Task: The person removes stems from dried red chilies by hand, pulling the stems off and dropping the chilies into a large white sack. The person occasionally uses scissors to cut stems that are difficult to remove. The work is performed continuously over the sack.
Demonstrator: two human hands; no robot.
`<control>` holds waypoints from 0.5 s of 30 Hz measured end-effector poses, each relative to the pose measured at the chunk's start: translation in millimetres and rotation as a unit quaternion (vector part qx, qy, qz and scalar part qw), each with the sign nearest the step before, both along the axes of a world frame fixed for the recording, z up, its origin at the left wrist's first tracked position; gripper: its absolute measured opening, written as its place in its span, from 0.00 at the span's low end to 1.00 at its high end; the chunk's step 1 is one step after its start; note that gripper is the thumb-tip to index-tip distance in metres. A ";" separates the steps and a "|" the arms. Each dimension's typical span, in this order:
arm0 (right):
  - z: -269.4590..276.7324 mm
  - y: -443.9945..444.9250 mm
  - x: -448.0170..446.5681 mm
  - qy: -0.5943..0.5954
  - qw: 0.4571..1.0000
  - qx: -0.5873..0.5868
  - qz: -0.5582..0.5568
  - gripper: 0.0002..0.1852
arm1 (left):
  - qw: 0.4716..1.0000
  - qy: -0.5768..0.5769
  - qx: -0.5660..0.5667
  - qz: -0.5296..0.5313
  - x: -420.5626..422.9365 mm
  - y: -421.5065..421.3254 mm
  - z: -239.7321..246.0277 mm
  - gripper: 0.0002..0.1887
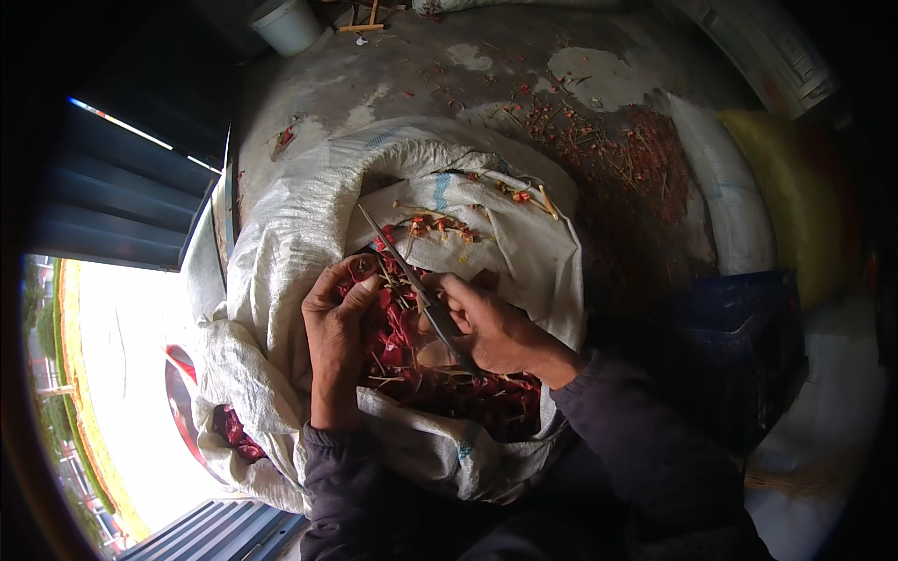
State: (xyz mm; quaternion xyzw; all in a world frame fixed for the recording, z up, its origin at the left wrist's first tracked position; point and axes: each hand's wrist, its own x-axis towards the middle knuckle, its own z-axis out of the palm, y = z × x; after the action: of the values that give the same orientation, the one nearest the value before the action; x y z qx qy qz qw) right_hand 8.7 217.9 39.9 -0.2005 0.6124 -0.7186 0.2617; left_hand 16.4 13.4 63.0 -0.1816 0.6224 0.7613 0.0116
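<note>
My left hand (340, 308) pinches a dark red dried chili pepper (363, 266) between thumb and fingers, its stem end facing up. In my right hand (484, 326) is a dark metal cutting tool (407, 270), apparently scissors, its pointed end angled up and left beside the pepper. Under both hands, an open white woven sack (295, 203) with rolled-down edges holds many dried red chilies (449, 400) and pale stems. Cut stem ends (442, 226) lie on the sack's inner fold. How far the blades are apart is unclear.
Stems and red scraps (645, 154) litter the concrete floor beyond the sack. White sacks (729, 196) and a yellow one (786, 210) stand at right, near a dark blue crate (729, 315). A white bucket (287, 28) is at upper left; a doorway opens at left.
</note>
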 end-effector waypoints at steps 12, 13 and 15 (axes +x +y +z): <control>3.9 1.9 -3.3 0.347 0.897 0.248 -0.113 0.46 | 0.997 -0.020 -0.074 0.007 -2.4 -13.1 -0.4 0.06; 3.5 3.0 -2.9 0.332 0.901 0.260 -0.104 0.43 | 0.997 -0.029 -0.073 0.002 -2.8 -10.8 -1.6 0.06; 6.7 4.4 -3.5 0.304 0.907 0.279 -0.088 0.37 | 0.996 -0.045 -0.075 -0.006 -4.8 -6.7 2.0 0.06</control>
State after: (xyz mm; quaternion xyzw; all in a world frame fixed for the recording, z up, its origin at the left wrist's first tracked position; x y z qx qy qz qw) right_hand 5.3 222.4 46.5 -0.2734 0.8529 -0.4425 0.0442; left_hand 11.6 6.7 65.0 -0.2120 0.6774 0.7037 0.0309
